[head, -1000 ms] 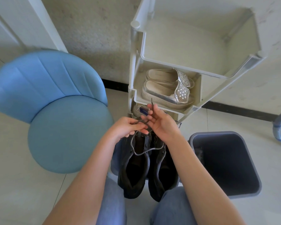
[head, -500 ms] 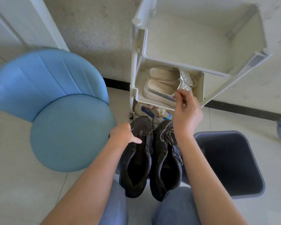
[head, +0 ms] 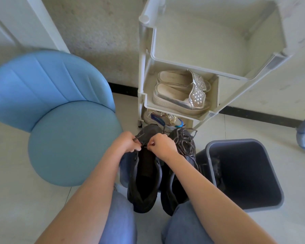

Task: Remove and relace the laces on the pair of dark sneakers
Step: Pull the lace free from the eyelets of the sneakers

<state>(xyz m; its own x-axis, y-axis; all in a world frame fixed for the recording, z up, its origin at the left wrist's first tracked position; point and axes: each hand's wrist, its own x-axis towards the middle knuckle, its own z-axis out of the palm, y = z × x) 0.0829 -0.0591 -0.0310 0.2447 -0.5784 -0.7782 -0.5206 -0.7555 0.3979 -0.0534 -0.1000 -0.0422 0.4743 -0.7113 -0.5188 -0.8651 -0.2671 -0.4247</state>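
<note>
Both hands at the far end of the left dark sneaker, working its lace.

I see the left hand (head: 126, 144) and right hand (head: 163, 147) side by side, each pinching the thin lace (head: 139, 137) over the left sneaker (head: 142, 175). The right sneaker (head: 187, 155) sits just beside it, a loose lace (head: 185, 140) heaped on top. Right of the pair stands a grey bin (head: 236, 140), its contents too dark to tell. Beyond, a white rack (head: 141, 67) holds silver slip-ons (head: 179, 92) on one tier and a colourful shoe (head: 164, 120) on the tier below.

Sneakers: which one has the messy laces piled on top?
The sneaker beside the grey bin; the other sneaker, nearer the blue chair, shows a bare tongue.
</note>
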